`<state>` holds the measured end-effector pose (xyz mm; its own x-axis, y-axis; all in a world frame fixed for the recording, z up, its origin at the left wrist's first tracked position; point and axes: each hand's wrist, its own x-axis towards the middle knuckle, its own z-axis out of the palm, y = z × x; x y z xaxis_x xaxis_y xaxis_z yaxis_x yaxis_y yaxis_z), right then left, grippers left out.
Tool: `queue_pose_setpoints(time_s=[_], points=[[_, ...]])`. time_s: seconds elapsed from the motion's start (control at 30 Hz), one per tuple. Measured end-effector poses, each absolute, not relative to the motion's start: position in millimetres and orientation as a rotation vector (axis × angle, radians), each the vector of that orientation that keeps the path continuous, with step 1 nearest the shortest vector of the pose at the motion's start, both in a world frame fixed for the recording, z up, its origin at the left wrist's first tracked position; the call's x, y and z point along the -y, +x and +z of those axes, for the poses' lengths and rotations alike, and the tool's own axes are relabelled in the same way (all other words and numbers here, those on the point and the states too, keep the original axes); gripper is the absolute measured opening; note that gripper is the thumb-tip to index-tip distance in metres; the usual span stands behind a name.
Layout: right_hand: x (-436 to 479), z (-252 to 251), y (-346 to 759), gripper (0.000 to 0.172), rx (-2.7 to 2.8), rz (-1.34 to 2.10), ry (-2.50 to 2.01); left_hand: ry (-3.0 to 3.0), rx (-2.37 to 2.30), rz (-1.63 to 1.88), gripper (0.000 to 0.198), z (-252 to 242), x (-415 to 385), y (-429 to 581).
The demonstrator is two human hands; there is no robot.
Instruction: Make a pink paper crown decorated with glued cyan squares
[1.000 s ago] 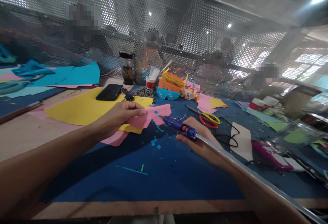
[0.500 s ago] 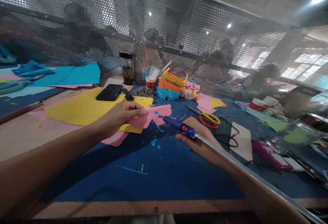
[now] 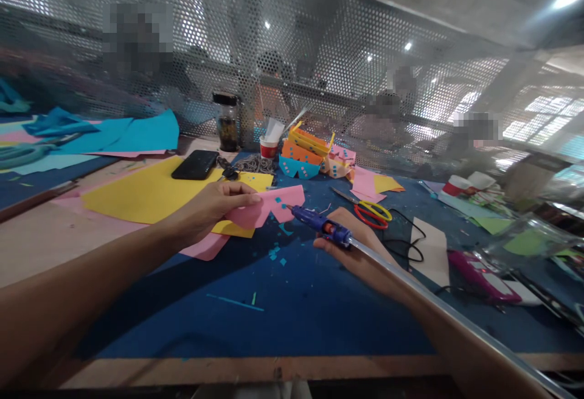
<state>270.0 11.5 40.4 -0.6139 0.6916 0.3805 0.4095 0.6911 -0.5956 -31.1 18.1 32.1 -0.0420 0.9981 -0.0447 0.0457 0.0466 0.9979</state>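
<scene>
A folded pink paper cutout [image 3: 292, 197], shaped like glasses and dotted with small blue squares, is pinched in my left hand [image 3: 232, 200] above the table. My right hand [image 3: 353, 244] grips a blue glue gun [image 3: 319, 224], its nozzle pointing left at the pink paper near the blue squares. From the gun's back a long clear glue stick [image 3: 410, 283] runs toward the lower right. Small blue paper scraps [image 3: 274, 254] lie on the blue table surface [image 3: 274, 326] below. Whether the nozzle touches the paper, I cannot tell.
Finished-looking paper glasses [image 3: 298, 168] stand at the back beside a paper cup [image 3: 268, 146] and a lidded jar [image 3: 227, 122]. Scissors [image 3: 371, 211] lie behind my right hand. A black phone [image 3: 195, 164] rests on yellow paper [image 3: 137, 195]. A magenta device [image 3: 483, 277] sits at right.
Both hands, the pink paper and the glue gun hold almost the same position. The nozzle shows no clear shift.
</scene>
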Motion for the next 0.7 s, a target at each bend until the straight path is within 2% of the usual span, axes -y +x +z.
queue_pose_setpoints(time_s=[0.7], points=[[-12, 39, 273, 0.023, 2.277, 0.657, -0.917, 1.271, -1.337, 1.165, 0.026, 27, -24, -41]])
